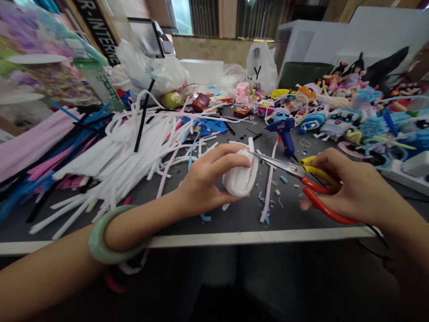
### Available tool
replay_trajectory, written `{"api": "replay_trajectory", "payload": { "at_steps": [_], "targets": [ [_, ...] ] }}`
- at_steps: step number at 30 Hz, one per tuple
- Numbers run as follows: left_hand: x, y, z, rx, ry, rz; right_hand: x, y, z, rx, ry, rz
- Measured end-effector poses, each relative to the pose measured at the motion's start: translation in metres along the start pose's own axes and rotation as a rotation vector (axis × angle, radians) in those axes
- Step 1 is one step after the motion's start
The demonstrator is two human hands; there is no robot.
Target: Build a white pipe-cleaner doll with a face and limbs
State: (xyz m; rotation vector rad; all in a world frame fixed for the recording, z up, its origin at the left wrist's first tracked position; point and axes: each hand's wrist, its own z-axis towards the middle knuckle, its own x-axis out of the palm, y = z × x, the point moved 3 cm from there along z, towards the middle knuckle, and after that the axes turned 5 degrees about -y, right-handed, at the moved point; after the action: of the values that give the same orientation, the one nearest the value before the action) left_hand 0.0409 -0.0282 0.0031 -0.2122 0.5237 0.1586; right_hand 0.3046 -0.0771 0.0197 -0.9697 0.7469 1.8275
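From here I see the left hand (209,179) closed around a white coil (238,176), holding it above the front part of the gray table (214,227). The right hand (351,185) grips scissors (293,168) with red and yellow handles, their tips at the coil's upper edge, by a short white end that sticks up. Under and beside them, a pale pink strip (268,193) lies among small blue and white scraps (277,192). A loose pile of white strips (134,147) spreads to the left of the hands. Farther back stand a dark blue glue gun (284,135) and, to its right, fuzzy blue figures (340,121). Beyond sits a white plastic bag (262,67).
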Motion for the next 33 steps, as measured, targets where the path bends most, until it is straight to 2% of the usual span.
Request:
{"api": "replay_trajectory", "payload": {
  "at_steps": [6, 17, 21, 26, 33],
  "targets": [
    [0.0007, -0.0011, 0.0003, 0.014, 0.006, -0.007, 0.0012, -0.0015, -0.0005, 0.057, 0.100, 0.074],
    [-0.0002, -0.0020, 0.0009, 0.007, 0.013, -0.013, 0.0022, -0.0012, -0.0015, 0.125, 0.202, 0.123],
    [0.0001, -0.0008, 0.0007, 0.031, -0.010, -0.017, 0.0000, 0.0022, -0.0015, 0.100, 0.180, 0.109],
    [0.0041, 0.0048, -0.0033, 0.040, -0.059, -0.145, -0.0012, 0.0009, -0.0011, 0.095, 0.154, 0.094],
    [0.0036, 0.0015, -0.0031, 0.035, 0.022, -0.131, -0.0008, 0.0016, 0.0001, 0.081, 0.167, 0.130]
  ]
}}
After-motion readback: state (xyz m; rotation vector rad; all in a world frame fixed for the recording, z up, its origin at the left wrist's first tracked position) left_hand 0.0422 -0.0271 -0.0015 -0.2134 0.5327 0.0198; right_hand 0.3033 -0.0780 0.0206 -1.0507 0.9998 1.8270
